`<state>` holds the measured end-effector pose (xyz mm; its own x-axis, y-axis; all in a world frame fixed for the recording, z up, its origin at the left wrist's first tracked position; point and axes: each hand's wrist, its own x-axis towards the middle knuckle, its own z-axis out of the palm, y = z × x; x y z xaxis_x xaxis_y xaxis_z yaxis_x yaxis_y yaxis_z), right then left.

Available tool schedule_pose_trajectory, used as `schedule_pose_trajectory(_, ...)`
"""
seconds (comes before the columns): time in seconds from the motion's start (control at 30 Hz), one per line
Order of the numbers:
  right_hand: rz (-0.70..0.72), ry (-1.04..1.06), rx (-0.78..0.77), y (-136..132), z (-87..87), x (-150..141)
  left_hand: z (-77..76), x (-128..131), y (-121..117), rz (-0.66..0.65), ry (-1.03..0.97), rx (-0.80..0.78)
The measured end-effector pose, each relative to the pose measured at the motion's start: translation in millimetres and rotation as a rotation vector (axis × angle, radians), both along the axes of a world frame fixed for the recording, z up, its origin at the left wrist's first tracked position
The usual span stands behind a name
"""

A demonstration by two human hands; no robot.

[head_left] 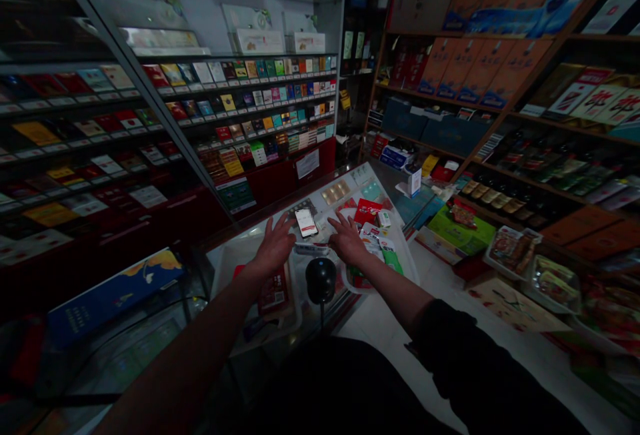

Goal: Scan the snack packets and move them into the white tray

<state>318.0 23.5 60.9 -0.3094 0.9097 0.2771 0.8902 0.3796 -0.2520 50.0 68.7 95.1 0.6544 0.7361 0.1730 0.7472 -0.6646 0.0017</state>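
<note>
My left hand [276, 247] is over the counter with its fingers spread. Opposite it, my right hand [346, 240] also has its fingers stretched apart. Between the two lies a thin, pale, bar-shaped object [311, 248]; its ends come close to both hands, and whether they touch it I cannot tell. Just beyond is a phone [307, 223] with a lit screen. A black rounded device with a cable [321, 279] stands nearer to me. Under my left forearm, a white tray [295, 311] holds red packets. My right wrist passes above a white basket [411, 258] of snack packets.
Shelves of cigarette packs [270, 95] line the wall ahead. Boxed goods and bottles fill the wooden shelves [500, 111] on the right. A blue box [115, 295] lies at the left. Snack trays [513, 248] stand low at the right, beside the pale floor [430, 341].
</note>
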Motion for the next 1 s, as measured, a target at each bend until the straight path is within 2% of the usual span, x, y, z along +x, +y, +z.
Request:
schedule_pose_trajectory(0.4,0.002,-0.007,-0.019,3.0,-7.6,-1.8,-18.5,-5.3,13.2,-0.006,0.015,-0.007)
schedule_pose_trajectory(0.63,-0.017,-0.005,-0.007,10.2,0.7,-3.0,-3.0,-3.9,8.8,0.018,0.002,0.035)
schedule_pose_trajectory(1.0,0.026,0.015,0.064,11.7,31.4,-17.5,11.5,-21.7,6.5,0.036,-0.085,0.072)
